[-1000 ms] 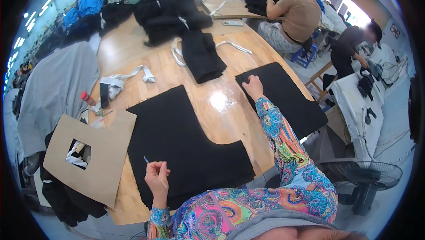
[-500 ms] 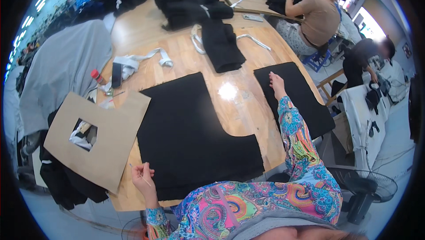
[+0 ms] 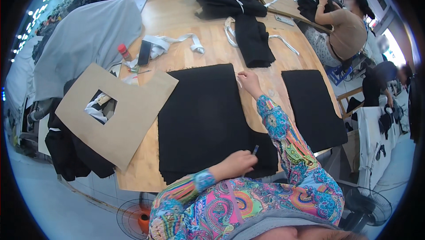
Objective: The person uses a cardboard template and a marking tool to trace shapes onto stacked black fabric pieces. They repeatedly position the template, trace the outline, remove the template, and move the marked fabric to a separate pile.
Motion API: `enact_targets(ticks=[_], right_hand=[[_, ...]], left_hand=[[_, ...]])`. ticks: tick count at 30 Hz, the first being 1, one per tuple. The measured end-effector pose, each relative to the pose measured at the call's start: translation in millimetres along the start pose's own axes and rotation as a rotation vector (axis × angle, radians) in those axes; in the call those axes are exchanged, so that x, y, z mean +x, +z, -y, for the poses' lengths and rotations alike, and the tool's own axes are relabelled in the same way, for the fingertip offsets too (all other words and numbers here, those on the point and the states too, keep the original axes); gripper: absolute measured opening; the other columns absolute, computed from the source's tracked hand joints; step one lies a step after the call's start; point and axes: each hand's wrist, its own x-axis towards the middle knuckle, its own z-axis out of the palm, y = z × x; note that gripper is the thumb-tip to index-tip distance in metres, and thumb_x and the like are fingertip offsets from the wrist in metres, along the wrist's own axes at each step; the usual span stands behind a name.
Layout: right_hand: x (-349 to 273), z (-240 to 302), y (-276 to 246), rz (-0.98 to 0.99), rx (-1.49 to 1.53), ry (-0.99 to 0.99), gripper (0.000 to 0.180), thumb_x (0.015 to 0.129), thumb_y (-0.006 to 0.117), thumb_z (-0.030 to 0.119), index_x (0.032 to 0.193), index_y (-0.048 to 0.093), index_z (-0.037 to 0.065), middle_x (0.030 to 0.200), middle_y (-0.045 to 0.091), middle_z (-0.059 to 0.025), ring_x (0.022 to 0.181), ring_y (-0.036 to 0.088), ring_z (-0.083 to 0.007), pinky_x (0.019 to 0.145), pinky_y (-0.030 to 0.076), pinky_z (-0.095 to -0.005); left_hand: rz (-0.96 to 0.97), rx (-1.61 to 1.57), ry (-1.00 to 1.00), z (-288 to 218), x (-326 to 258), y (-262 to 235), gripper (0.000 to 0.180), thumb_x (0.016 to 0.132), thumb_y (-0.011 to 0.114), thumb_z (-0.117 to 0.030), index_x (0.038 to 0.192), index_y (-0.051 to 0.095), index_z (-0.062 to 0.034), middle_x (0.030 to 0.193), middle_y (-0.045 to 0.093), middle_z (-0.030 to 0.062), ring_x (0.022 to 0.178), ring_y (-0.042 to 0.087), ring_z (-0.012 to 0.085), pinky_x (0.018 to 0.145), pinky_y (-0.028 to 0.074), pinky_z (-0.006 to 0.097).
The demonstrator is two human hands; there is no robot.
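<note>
A worker's right hand lies flat, fingers spread, on the far right edge of the black cloth spread lengthwise across the desk; the left hand pinches a small chalk-like marker at its near edge (cardboard template lies left).

Wooden table: black fabric stack, cardboard template, black panel, white strips.

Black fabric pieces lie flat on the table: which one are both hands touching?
The large black piece beside the cardboard; the smaller black piece to its right lies untouched.
</note>
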Motion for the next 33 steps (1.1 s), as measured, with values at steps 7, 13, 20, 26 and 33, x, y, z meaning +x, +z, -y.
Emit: enact_targets(ticks=[7, 13, 20, 26, 33], right_hand=[[27.8, -6.9, 37.2, 0.012, -0.168, 0.028, 0.019, 0.077, 0.070, 0.025, 0.089, 0.070, 0.010, 0.090, 0.063, -0.0132, 0.091, 0.058, -0.0325, 0.086, 0.042, -0.0444], [27.9, 4.6, 46.6, 0.019, -0.224, 0.206, 0.016, 0.076, 0.071, 0.027, 0.085, 0.068, 0.015, 0.097, 0.059, -0.0086, 0.101, 0.052, -0.0317, 0.086, 0.042, -0.0465], [33.7, 1.6, 45.7, -0.004, -0.212, 0.227, 0.012, 0.075, 0.071, 0.025, 0.081, 0.066, 0.015, 0.096, 0.058, -0.0080, 0.101, 0.052, -0.0316, 0.086, 0.042, -0.0468], [33.6, 9.6, 40.3, -0.130, -0.231, -0.077, 0.012, 0.074, 0.071, 0.020, 0.074, 0.063, 0.011, 0.086, 0.059, -0.0074, 0.088, 0.055, -0.0290, 0.077, 0.042, -0.0439], [31.9, -15.3, 26.8, -0.224, -0.369, -0.157, 0.011, 0.073, 0.072, 0.019, 0.075, 0.064, 0.013, 0.085, 0.058, -0.0053, 0.087, 0.054, -0.0283, 0.072, 0.042, -0.0427]], left_hand=[[0.049, 0.070, 0.066, 12.0, 25.7, 28.5, 0.019, 0.077, 0.065, -0.014, 0.086, 0.050, -0.0054, 0.073, 0.058, 0.0088, 0.076, 0.057, 0.0265, 0.066, 0.047, 0.038], [0.089, -0.410, -0.386, 16.3, 27.9, 12.2, 0.012, 0.082, 0.060, -0.008, 0.086, 0.049, -0.0034, 0.074, 0.061, 0.0130, 0.071, 0.062, 0.0315, 0.062, 0.049, 0.039], [0.017, -0.644, -0.464, 17.5, 26.7, 3.9, 0.021, 0.084, 0.065, -0.007, 0.083, 0.045, -0.0039, 0.082, 0.065, 0.0123, 0.083, 0.068, 0.0243, 0.069, 0.053, 0.032], [-0.060, -0.745, -0.396, 17.3, 27.8, 11.6, 0.024, 0.083, 0.066, -0.006, 0.079, 0.042, -0.0046, 0.081, 0.066, 0.0112, 0.090, 0.068, 0.0241, 0.070, 0.052, 0.032], [0.089, -0.577, -0.345, 4.9, 57.4, 18.9, 0.022, 0.082, 0.065, -0.007, 0.077, 0.043, -0.0038, 0.084, 0.066, 0.0129, 0.081, 0.067, 0.0304, 0.067, 0.051, 0.036]])
